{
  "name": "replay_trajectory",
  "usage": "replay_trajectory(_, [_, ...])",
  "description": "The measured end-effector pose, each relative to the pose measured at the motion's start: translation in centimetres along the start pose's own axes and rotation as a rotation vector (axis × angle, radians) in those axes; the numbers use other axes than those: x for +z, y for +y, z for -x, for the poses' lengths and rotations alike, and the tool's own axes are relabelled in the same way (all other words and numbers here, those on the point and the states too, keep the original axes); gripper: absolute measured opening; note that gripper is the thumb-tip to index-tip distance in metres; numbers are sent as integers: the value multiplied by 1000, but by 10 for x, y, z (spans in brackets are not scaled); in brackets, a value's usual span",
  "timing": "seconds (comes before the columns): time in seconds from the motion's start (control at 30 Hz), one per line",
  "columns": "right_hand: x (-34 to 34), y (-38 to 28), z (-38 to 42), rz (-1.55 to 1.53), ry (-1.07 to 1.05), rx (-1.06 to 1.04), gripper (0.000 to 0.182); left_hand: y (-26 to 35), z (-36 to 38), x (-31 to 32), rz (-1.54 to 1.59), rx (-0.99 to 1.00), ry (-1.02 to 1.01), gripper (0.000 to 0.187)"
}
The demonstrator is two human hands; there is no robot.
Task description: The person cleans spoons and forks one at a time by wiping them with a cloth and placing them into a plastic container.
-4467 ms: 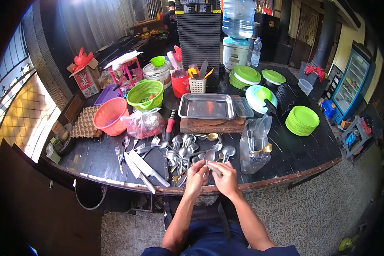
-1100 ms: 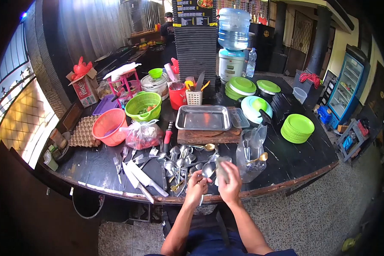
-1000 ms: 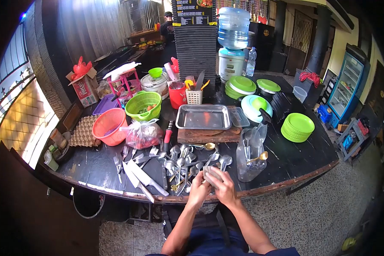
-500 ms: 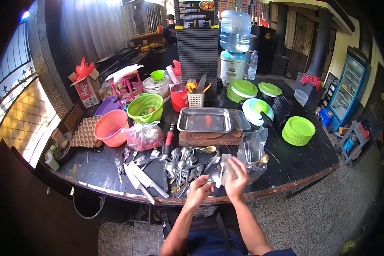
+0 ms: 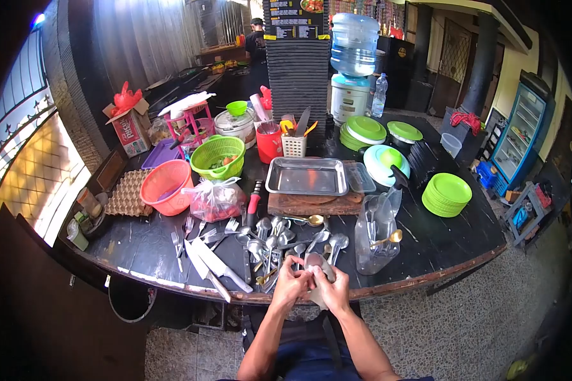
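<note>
Close to the table's front edge, my left hand [image 5: 290,283] is closed on a spoon, its handle end hidden by the fingers. My right hand [image 5: 332,289] presses a greyish cloth [image 5: 325,265] round the spoon's bowl, against the left fingertips. Just beyond both hands lies a pile of metal spoons [image 5: 271,241]. A clear plastic container [image 5: 370,251] with a few utensils stands to the right. Two large knives [image 5: 217,261] and several forks [image 5: 177,245] lie to the left.
A metal tray [image 5: 306,176] rests on a wooden board [image 5: 286,204]. Green plates [image 5: 446,194] are stacked at right. An orange basket [image 5: 166,188], a green basket [image 5: 217,157] and an egg tray [image 5: 131,193] stand at left. A person [image 5: 255,39] is far back.
My right hand has moved left and down with the cloth and now meets my left hand around the spoon. Spoons beside the clear container are now uncovered.
</note>
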State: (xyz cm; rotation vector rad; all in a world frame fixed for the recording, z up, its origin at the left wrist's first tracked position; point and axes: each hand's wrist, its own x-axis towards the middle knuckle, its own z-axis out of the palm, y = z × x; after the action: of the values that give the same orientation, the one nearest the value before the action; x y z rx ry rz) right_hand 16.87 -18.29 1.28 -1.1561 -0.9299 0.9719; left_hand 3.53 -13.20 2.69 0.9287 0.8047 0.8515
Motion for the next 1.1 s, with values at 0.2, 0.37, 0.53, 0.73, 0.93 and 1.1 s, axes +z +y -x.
replay_trajectory(0.2, [0, -4, -7, -107, 11, 18, 21, -14, -10, 3, 24, 227, 31, 41])
replay_trajectory(0.37, [-7, 17, -9, 117, 18, -18, 21, -12, -10, -1, -216, 393, 118, 23])
replay_trajectory(0.53, [-8, 37, -4, 127, -80, 77, 24, -17, -12, -7, -361, 454, 241, 10])
replay_trajectory(0.73, [10, 20, 12, 89, -122, 139, 27, -15, -11, -4, -340, 510, 410, 9])
replay_trajectory(0.93, [21, 21, 35, 135, -240, 165, 28, -13, -16, -24, -247, 545, 600, 11])
replay_trajectory(1.1, [11, 15, 32, 59, -383, 208, 27, -10, -21, -39, -50, 575, 635, 14])
